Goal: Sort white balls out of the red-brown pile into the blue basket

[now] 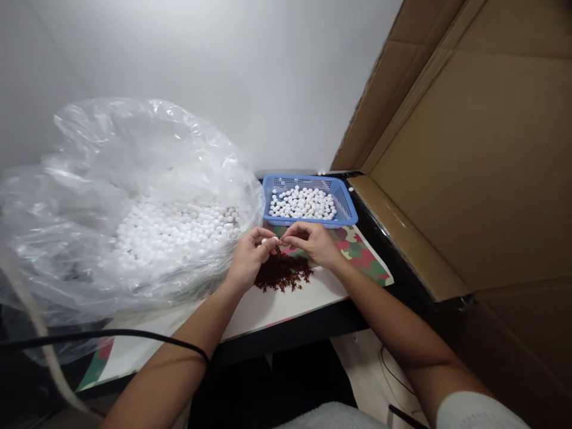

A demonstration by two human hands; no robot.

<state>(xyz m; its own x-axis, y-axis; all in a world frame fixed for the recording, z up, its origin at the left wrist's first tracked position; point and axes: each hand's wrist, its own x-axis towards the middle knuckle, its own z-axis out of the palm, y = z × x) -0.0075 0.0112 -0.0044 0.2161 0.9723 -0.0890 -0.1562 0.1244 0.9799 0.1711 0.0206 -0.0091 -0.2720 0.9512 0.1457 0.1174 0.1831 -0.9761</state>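
My left hand [251, 257] and my right hand [313, 241] meet fingertip to fingertip over a heap of small dark red-brown bits [282, 272] on the table. The left fingers pinch a small white ball [267, 241]. The right fingers are pinched close against it, on something too small to name. A blue plastic basket [347, 205] just beyond the hands holds several white balls [302, 202]. To my left, a big clear plastic bag [111, 196] lies open, full of the same white balls.
The table carries a white sheet with a camouflage-patterned edge [364, 259]. A large open cardboard box [473, 173] stands at the right. A black cable [111, 336] runs across my left forearm. A white wall is behind.
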